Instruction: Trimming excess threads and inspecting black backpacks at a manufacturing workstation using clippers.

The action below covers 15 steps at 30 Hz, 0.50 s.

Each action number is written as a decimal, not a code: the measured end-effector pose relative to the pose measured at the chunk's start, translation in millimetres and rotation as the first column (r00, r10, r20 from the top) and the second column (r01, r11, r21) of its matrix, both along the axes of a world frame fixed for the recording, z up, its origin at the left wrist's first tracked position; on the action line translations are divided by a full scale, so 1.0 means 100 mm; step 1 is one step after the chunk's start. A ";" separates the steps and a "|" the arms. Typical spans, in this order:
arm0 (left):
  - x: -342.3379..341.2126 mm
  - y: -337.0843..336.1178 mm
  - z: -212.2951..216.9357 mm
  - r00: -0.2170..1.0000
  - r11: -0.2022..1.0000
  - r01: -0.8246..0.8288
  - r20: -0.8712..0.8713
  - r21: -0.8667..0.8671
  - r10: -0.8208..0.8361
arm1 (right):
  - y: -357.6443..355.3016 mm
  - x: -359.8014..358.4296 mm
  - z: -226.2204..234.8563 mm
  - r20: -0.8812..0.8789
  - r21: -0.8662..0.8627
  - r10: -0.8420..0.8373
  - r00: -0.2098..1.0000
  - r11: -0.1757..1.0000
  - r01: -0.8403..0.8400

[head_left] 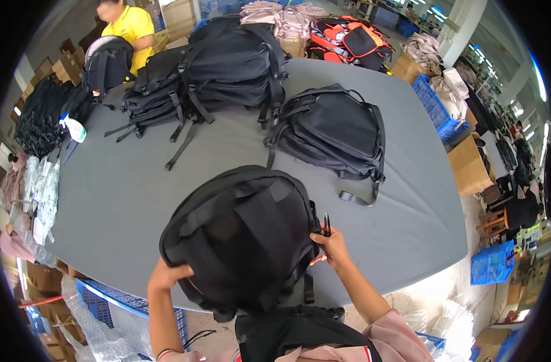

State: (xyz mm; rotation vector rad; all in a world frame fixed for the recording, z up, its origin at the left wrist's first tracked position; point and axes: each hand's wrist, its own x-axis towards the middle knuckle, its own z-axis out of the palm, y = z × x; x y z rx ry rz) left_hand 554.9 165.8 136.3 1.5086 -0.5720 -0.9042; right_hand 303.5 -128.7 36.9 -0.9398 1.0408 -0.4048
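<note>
A black backpack point(239, 232) stands at the near edge of the grey-covered table, its broad padded face with wide straps turned up toward me. My left hand point(170, 275) grips its lower left side, the thumb on the fabric and the other fingers hidden behind. At the right side of the bag, my right hand point(331, 244) is closed round a pair of small scissors point(327, 224). Their dark pointed blades stick up past the fingers, and a bit of orange handle shows below. The right fingertips are at the bag's side seam.
Another black backpack point(333, 130) lies beyond, with piled backpacks point(230, 66) at the far side. A white spray bottle point(74, 128) stands far left. A person in yellow point(131, 27) handles a bag there. Blue crates point(441, 111) and cartons point(470, 163) flank the table point(408, 229).
</note>
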 end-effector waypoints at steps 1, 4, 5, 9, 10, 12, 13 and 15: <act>0.01 -0.03 -0.03 0.986 0.993 -0.092 -0.142 -0.068 0.082 | 0.03 0.01 0.12 -0.001 0.040 0.039 0.999 0.998 -0.039; 0.01 -0.16 0.09 0.947 0.966 -0.220 -0.268 -0.137 0.178 | -0.01 0.00 0.06 0.056 0.022 -0.045 0.997 0.999 0.044; 0.01 -0.19 0.13 0.944 0.959 -0.237 -0.272 -0.158 0.188 | -0.01 0.01 0.13 0.064 -0.029 -0.064 0.996 0.997 0.066; 0.20 -0.30 0.26 0.849 0.899 -0.415 -0.414 -0.140 0.328 | -0.06 -0.04 0.23 0.102 -0.005 -0.059 0.993 0.998 0.060; 0.28 -0.26 0.25 0.843 0.888 -0.437 -0.411 -0.145 0.347 | -0.04 -0.02 0.28 0.089 -0.030 -0.012 0.996 0.999 0.014; 0.45 -0.19 0.26 0.792 0.891 -0.454 -0.450 0.016 0.412 | -0.03 -0.01 0.27 0.073 -0.056 0.033 0.997 0.998 -0.029; 0.50 -0.19 0.28 0.791 0.875 -0.483 -0.413 0.031 0.451 | -0.04 -0.01 0.22 0.037 -0.064 0.060 0.997 0.996 -0.058; 0.67 -0.24 0.44 0.759 0.862 -0.506 -0.458 0.032 0.463 | -0.06 -0.01 0.17 -0.027 -0.067 0.097 0.995 0.993 -0.098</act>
